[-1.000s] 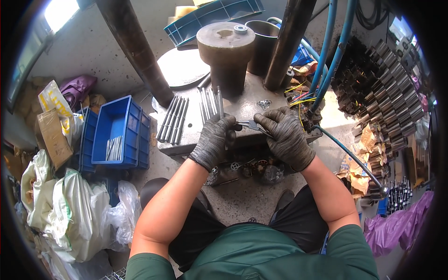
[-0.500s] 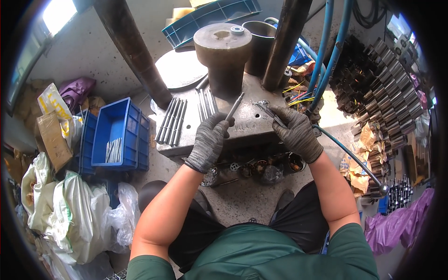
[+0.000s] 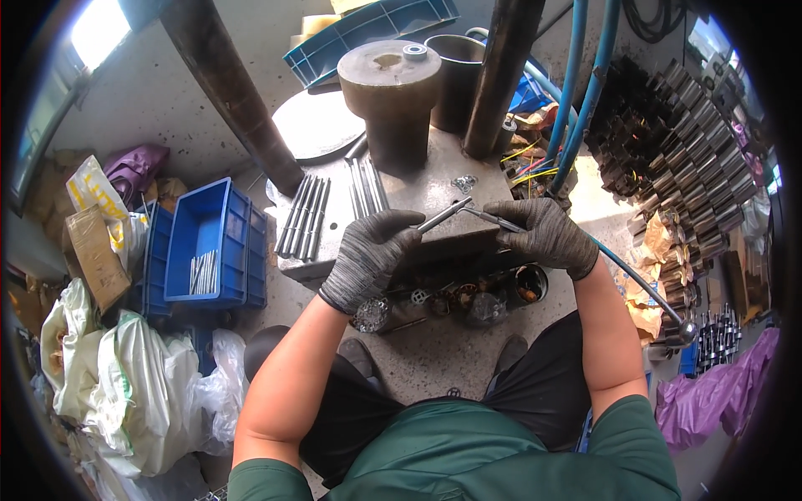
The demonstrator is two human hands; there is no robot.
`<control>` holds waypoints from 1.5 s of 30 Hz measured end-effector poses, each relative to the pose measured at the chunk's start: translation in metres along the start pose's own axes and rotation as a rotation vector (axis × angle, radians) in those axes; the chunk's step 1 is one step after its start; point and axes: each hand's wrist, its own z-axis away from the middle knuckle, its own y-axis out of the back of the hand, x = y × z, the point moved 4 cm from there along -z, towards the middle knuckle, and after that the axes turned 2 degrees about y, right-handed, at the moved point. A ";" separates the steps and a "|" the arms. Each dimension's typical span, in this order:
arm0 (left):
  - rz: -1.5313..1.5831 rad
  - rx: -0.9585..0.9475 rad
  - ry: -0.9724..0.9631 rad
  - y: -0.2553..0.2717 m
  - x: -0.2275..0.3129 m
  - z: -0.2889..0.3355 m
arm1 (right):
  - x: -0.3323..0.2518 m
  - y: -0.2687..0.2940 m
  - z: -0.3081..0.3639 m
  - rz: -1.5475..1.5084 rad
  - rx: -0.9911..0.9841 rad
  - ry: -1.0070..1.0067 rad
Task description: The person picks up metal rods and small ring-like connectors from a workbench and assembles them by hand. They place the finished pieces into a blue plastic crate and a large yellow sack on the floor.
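My left hand (image 3: pixel 368 250), in a grey knit glove, is closed around a metal rod (image 3: pixel 444 215) that slants up to the right. My right hand (image 3: pixel 551 236), gloved likewise, grips a slim pointed metal tool (image 3: pixel 499 221). The tool's tip meets or nearly meets the far end of the rod; which of the two I cannot tell. Just beyond lies a small heap of shiny metal clips (image 3: pixel 464 183) on the steel bench (image 3: pixel 434 188). To the left, several similar rods (image 3: pixel 305 219) lie side by side, with another row of rods (image 3: pixel 364 188) beside them.
A thick steel post with a wide head (image 3: pixel 389 71) rises from the bench, a bearing ring (image 3: pixel 414 52) on top. Dark columns (image 3: pixel 230 92) flank it. A blue crate (image 3: pixel 238 250) with rods stands left; stacked metal tubes (image 3: pixel 697 142) and hoses (image 3: pixel 572 108) are right.
Both hands have come together. The right hand has drawn the tool back from the clips toward me, and the left has tilted the rod flatter, toward the tool's tip.
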 end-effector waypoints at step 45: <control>1.047 0.028 0.128 0.002 -0.015 -0.009 | 0.043 -0.029 -0.003 0.258 0.356 0.089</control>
